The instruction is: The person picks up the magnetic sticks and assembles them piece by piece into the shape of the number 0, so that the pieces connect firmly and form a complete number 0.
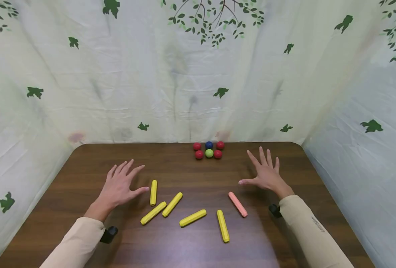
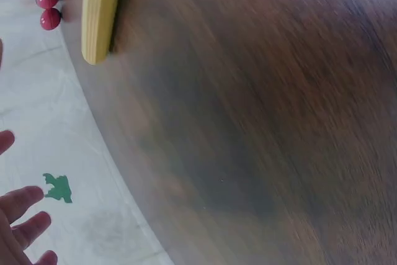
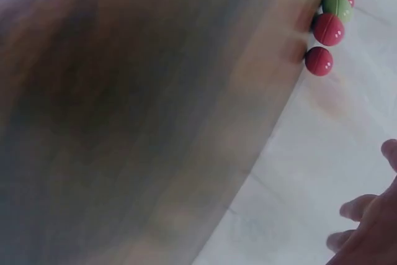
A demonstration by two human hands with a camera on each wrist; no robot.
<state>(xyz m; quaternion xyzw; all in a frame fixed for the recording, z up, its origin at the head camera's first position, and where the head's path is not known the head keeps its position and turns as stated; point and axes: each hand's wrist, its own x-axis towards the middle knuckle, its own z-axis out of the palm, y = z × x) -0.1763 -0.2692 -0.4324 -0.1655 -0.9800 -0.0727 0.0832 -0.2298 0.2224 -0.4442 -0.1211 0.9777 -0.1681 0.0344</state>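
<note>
My left hand [image 1: 119,186] is spread over the left part of the table, its thumb close to an upright-lying yellow stick [image 1: 153,192]. On the right, my right hand [image 1: 266,176] has its fingers fanned out and holds nothing; a pink stick [image 1: 237,204] lies just below it. Further yellow sticks lie in the middle: one slanted [image 1: 153,213], another beside it [image 1: 172,204], one lower down [image 1: 192,218] and one nearer the pink stick [image 1: 222,226]. In the left wrist view a yellow stick [image 2: 101,13] shows at the top, with fingertips [image 2: 31,228] at the lower left.
At the table's far edge sit two short rows of balls: several red ones [image 1: 199,154], a blue ball [image 1: 209,145] and a green ball [image 1: 209,153]. Behind the brown wooden table [image 1: 134,253] hangs a pale curtain [image 1: 151,82] with leaf prints. Dark straps with small devices are on both wrists.
</note>
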